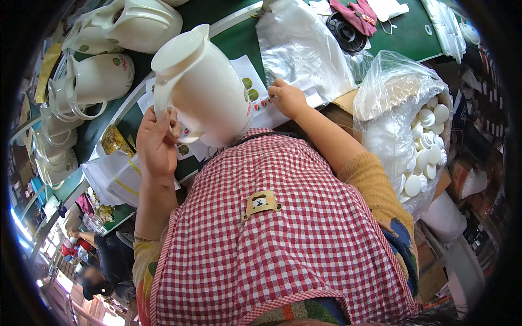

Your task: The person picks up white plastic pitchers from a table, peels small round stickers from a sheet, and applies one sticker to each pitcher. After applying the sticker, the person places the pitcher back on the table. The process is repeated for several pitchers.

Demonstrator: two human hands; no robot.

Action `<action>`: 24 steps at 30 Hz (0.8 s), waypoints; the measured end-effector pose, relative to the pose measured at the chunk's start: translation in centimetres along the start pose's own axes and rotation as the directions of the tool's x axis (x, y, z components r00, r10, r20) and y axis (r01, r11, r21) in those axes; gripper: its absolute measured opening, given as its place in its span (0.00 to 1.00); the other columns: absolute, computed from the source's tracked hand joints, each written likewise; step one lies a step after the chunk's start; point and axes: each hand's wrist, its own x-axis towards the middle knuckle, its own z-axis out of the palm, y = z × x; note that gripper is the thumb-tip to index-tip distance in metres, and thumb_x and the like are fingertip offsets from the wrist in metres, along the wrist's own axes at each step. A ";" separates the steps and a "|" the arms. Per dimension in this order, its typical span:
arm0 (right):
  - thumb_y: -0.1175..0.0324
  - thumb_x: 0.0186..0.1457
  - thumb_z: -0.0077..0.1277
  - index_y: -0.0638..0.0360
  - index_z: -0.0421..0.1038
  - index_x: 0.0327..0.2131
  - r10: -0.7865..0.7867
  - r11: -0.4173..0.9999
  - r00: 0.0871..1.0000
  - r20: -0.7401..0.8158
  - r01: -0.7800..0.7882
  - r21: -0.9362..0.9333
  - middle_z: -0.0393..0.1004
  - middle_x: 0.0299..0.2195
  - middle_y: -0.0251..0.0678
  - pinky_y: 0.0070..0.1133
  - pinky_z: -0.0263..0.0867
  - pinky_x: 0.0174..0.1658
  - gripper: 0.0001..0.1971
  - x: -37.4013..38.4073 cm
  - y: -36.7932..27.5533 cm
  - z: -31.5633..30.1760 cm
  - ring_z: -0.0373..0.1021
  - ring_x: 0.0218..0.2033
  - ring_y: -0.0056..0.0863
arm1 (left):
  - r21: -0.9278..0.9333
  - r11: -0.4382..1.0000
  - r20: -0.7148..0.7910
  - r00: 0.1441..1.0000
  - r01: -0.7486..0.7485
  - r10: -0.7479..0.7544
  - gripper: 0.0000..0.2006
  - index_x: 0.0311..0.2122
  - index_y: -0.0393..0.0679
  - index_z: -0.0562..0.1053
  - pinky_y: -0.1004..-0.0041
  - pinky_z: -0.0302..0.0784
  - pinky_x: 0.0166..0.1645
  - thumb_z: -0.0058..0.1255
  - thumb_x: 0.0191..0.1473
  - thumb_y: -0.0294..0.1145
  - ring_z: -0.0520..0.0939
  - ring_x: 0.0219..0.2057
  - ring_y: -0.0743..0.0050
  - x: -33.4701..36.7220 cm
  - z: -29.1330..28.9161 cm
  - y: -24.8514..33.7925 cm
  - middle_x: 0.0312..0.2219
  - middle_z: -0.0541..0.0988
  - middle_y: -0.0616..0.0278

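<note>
My left hand (156,146) is wrapped round the handle of a cream-white plastic jug (215,92). The jug is tilted, its spout toward the far side and its rounded body in front of my apron. A small red print shows on its lower right side. To the right of the jug, my right hand (288,99) is pinched over a white sheet of round stickers (266,114), with red and green ones beside the fingertips. Whatever those fingers hold is too small to tell. More of the sticker sheets lies partly hidden behind the jug.
Several similar jugs (103,79) stand along the left. Clear plastic bags (302,49) lie at the back, near a black ring-shaped part (346,32) and a pink cloth (359,13). A bag-lined box of white round caps (427,146) stands right. Another person (109,266) is at lower left.
</note>
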 end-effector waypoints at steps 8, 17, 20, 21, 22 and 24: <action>0.69 0.49 0.57 0.56 0.71 0.32 0.496 0.363 0.837 0.233 -0.443 0.820 0.72 0.29 0.30 0.17 0.64 0.31 0.07 -0.4 0.1 -2.6 0.70 0.28 0.22 | -0.246 0.957 0.133 0.983 0.154 -0.124 0.11 0.47 0.36 0.63 0.69 0.70 0.37 0.38 0.61 0.27 0.72 0.29 0.72 6.4 2.2 1.0 0.32 0.71 0.60; 0.65 0.54 0.51 0.58 0.64 0.48 0.013 -0.395 0.924 0.381 -0.345 0.851 0.67 0.23 0.34 0.21 0.62 0.26 0.18 -5.5 -11.0 -8.0 0.66 0.22 0.25 | -0.355 0.935 -0.146 0.987 0.019 -0.075 0.08 0.44 0.35 0.61 0.62 0.72 0.42 0.37 0.62 0.25 0.72 0.30 0.68 10.3 6.4 0.3 0.30 0.71 0.56; 0.68 0.55 0.51 0.58 0.58 0.55 -0.089 -0.493 0.896 0.435 -0.419 0.762 0.67 0.22 0.34 0.21 0.62 0.26 0.25 -5.1 -11.9 -6.3 0.65 0.22 0.25 | -0.364 0.931 -0.233 0.970 -0.026 -0.064 0.09 0.40 0.31 0.64 0.65 0.71 0.45 0.35 0.63 0.28 0.71 0.30 0.71 10.4 7.3 0.4 0.30 0.69 0.56; 0.68 0.55 0.51 0.58 0.58 0.55 -0.104 -0.499 0.900 0.424 -0.416 0.760 0.67 0.22 0.34 0.21 0.62 0.26 0.25 -4.9 -12.0 -6.0 0.65 0.22 0.25 | -0.399 0.917 -0.209 0.976 -0.023 -0.066 0.07 0.41 0.33 0.63 0.63 0.72 0.43 0.37 0.62 0.26 0.71 0.29 0.70 10.6 6.8 0.2 0.29 0.70 0.56; 0.68 0.55 0.51 0.57 0.58 0.56 -0.117 -0.505 0.903 0.413 -0.412 0.758 0.67 0.22 0.34 0.21 0.62 0.26 0.25 -4.8 -12.2 -5.8 0.65 0.22 0.25 | -0.433 0.901 -0.185 0.980 -0.019 -0.068 0.06 0.41 0.35 0.61 0.62 0.72 0.41 0.38 0.61 0.25 0.72 0.28 0.69 11.1 6.1 -0.2 0.29 0.71 0.56; 0.69 0.55 0.51 0.56 0.58 0.56 -0.128 -0.518 0.907 0.400 -0.406 0.753 0.67 0.22 0.34 0.20 0.62 0.26 0.25 -4.5 -12.4 -5.3 0.65 0.22 0.24 | -0.470 0.882 -0.173 0.982 -0.020 -0.070 0.06 0.42 0.37 0.60 0.61 0.73 0.40 0.39 0.60 0.23 0.73 0.27 0.69 11.3 5.6 -0.4 0.28 0.72 0.56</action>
